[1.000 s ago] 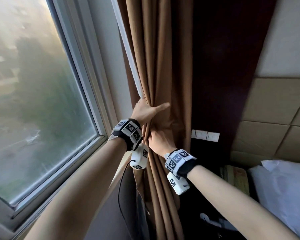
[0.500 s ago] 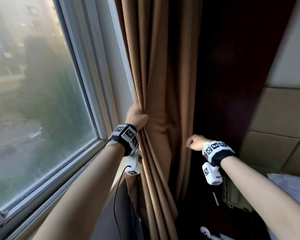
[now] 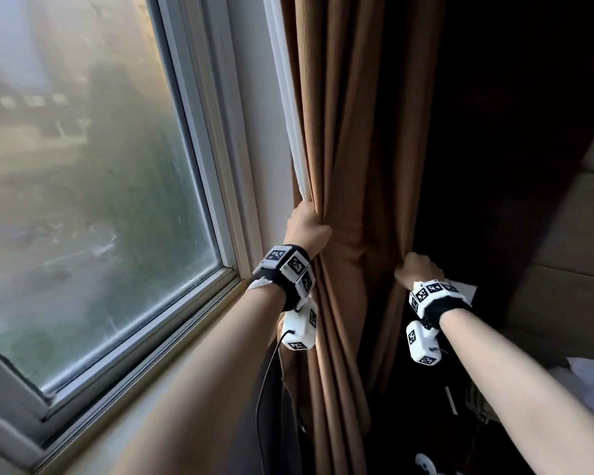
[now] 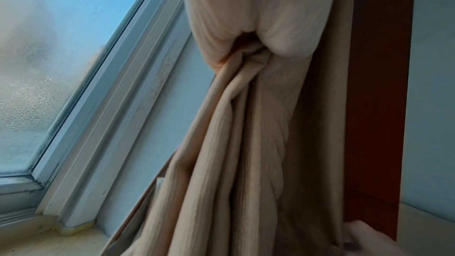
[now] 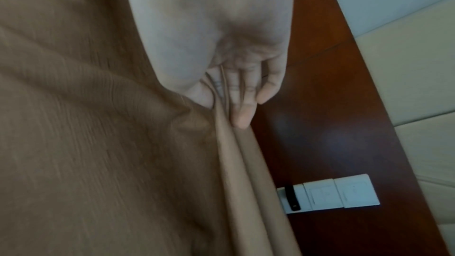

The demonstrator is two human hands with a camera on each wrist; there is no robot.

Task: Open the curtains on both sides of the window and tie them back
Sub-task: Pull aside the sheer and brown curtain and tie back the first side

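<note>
The brown curtain (image 3: 343,149) hangs gathered to the right of the window, its white lining (image 3: 288,108) showing along the left edge. My left hand (image 3: 306,226) grips the curtain's left edge in a fist at sill height. About a forearm's width to the right, my right hand (image 3: 414,267) holds the curtain's right edge. In the right wrist view the fingers (image 5: 242,118) curl round a narrow fold of the cloth (image 5: 236,153). In the left wrist view the cloth (image 4: 246,143) is drawn into a tight bunch and fans out below it. No tie-back shows.
The window (image 3: 100,200) has fogged glass, a white frame and a pale sill (image 3: 172,382) at the left. A dark wood panel (image 3: 494,132) stands behind the curtain, with a white switch plate (image 5: 339,194). Padded wall panels (image 3: 580,217) and white bedding (image 3: 590,375) lie at the right.
My right hand left the bunch beside my left hand, swung out to the right, and now holds the curtain's right edge. My left hand closed its thumb and kept its grip.
</note>
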